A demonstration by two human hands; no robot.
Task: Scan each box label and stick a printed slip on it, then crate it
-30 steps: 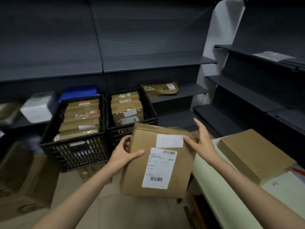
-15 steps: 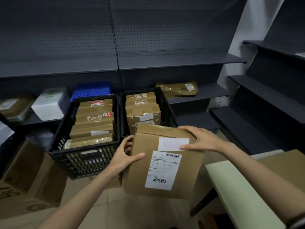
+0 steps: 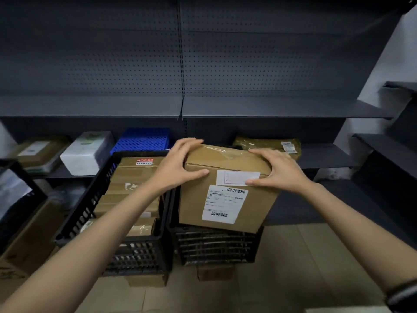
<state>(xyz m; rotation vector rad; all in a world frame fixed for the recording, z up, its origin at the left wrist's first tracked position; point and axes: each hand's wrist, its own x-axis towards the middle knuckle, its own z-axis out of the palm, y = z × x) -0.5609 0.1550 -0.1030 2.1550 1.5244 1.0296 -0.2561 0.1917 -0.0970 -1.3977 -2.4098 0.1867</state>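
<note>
Fingers of the left hand (image 3: 178, 164) and right hand (image 3: 276, 171) are curled over the top edges of the box (image 3: 228, 188), which is held at frame centre over the right crate (image 3: 216, 247).

Both forearms are showing bare, no sleeves; right wrist is wearing a black band (image 3: 404, 297).

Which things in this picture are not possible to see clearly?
- Head view: text on the shipping label and the slip is too small and blurred.
- Contents of the right crate: hidden by the box.
- Box's far side: hidden behind the left hand and right hand.
- Cartons at left: cut off by the edge.
</note>
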